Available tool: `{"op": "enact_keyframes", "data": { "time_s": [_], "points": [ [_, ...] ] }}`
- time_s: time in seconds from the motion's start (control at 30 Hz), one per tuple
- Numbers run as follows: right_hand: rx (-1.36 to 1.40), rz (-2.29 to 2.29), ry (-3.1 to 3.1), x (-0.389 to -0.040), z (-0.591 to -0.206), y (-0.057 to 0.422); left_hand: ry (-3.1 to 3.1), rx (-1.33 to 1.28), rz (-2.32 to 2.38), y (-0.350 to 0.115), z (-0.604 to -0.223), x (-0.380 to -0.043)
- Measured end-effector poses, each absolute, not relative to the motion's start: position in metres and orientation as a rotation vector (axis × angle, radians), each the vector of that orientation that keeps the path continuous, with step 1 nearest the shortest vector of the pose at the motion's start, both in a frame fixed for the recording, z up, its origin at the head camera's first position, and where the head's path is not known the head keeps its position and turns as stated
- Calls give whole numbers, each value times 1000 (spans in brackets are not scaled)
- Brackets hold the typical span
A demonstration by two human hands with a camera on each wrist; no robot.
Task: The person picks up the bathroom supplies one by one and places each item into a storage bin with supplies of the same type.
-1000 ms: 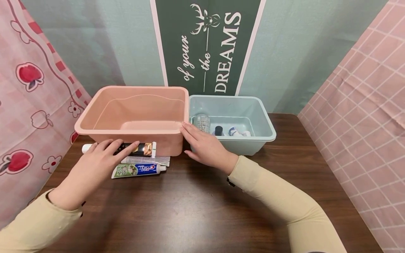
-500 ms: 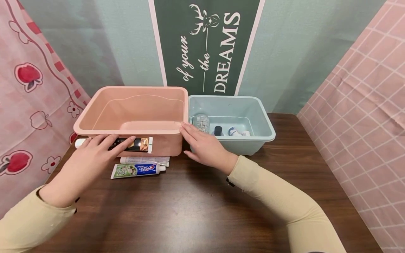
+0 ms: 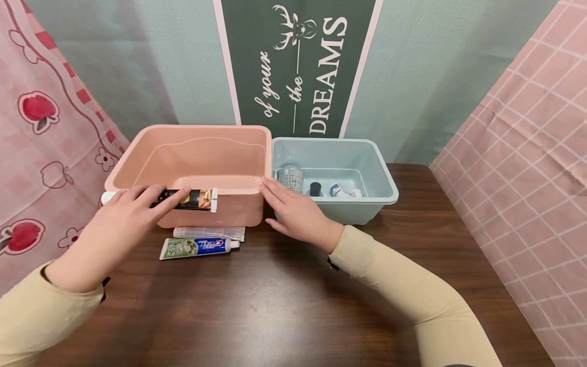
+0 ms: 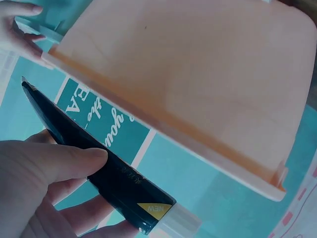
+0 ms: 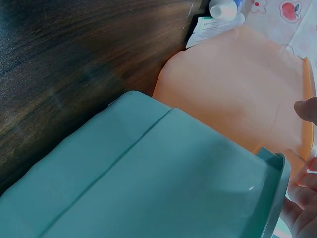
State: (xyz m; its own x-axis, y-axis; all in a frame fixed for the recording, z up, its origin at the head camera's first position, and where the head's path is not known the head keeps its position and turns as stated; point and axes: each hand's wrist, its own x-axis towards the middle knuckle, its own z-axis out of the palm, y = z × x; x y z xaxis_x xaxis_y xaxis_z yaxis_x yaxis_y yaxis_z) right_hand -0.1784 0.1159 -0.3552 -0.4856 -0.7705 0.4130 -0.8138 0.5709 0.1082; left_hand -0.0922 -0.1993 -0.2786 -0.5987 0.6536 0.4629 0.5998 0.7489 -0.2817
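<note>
My left hand (image 3: 120,220) holds a black toothpaste tube (image 3: 199,200) in front of the pink bin (image 3: 229,210), level with its front rim. The left wrist view shows the thumb pressing one face of the tube, with the fingers behind; the white cap (image 4: 179,221) sticks out past them. With extended fingers, my right hand (image 3: 300,213) touches the pink bin's front right corner. On the table before that bin lie a blue and green toothpaste tube (image 3: 197,247) and, partly behind it, a whitish tube (image 3: 208,233).
A light blue bin (image 3: 353,210) stands against the pink bin's right side. Inside lie a clear bottle (image 3: 291,178), a dark-capped item (image 3: 315,189) and small white items (image 3: 339,190). Cloth backdrops border the brown table (image 3: 275,306) at the back and sides.
My left hand has raised the black tube from low along the pink bin's front up to its rim, moving slightly left. The right hand has stayed at the corner.
</note>
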Motion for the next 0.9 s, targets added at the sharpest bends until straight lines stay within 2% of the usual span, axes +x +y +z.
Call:
{"op": "enact_keyframes", "data": {
  "time_s": [0.9],
  "points": [
    [1289, 160, -2402, -176, -353, 117, -2438, -972, 88, -200, -266, -116]
  ]
}}
